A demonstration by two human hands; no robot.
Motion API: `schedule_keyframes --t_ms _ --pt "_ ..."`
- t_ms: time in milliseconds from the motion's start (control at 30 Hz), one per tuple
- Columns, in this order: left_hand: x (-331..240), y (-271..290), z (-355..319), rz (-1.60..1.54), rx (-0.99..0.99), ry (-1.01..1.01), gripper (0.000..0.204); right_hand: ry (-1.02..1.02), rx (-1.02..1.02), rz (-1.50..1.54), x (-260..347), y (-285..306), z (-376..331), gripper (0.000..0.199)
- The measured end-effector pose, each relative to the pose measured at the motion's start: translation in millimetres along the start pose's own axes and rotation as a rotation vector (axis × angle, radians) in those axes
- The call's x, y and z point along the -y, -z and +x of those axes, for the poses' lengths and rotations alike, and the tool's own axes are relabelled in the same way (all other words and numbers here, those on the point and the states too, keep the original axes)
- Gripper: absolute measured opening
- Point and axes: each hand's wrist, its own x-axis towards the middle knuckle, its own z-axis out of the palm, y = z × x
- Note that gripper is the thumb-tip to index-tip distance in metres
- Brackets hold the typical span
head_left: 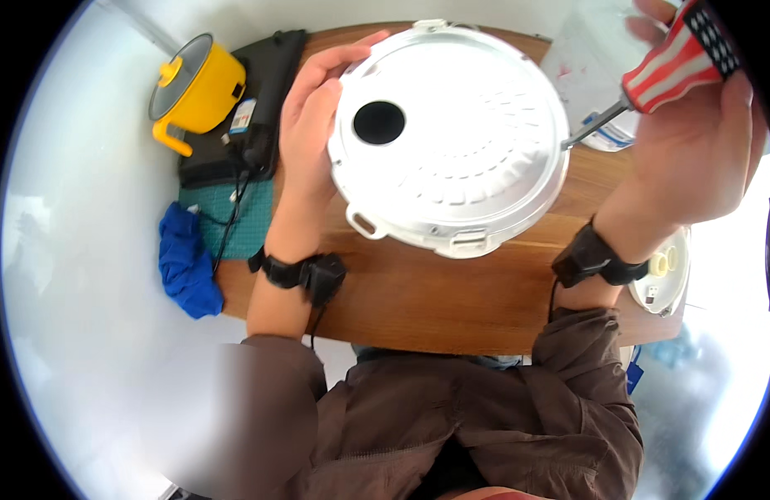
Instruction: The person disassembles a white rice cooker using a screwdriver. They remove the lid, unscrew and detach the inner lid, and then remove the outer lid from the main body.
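the left hand point(312, 112) is wrapped along the left rim of a round white appliance lid point(460, 133), fingers curled over its far edge and the palm pressed to its side, so it has a firm hold and keeps the piece tipped up above the wooden tabletop point(435, 292). the lid shows a round dark hole point(378, 122) near its left side, ribbed rings across its face and small tabs along the near rim. the right hand point(702, 142) is closed around the red and white striped handle of a screwdriver point(652, 79), and the metal shaft slants down-left so its tip sits at the right rim of the lid, touching it or just short of it; which of the two cannot be told, and no screw head can be made out there. judging from this, the step in hand is working a fastener or catch on the rim of the lid while the other hand braces it. the next move seems to call for seating the tip squarely, keeping the lid from turning and pressing along the shaft so it does not slip off. off to the left sit a yellow pot point(197, 87) and a blue cloth point(185, 262), well apart from the work.
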Motion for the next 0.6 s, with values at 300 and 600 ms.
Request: schedule_keyframes --t_ms 300,600 --pt "-5 -8 -1 0.061 -0.078 0.029 0.044 0.039 -0.101 -0.202 6 -21 2 0.066" --pt "-9 -11 1 0.087 -0.078 0.051 0.042 0.026 0.067 0.001 -2 -2 5 0.077"
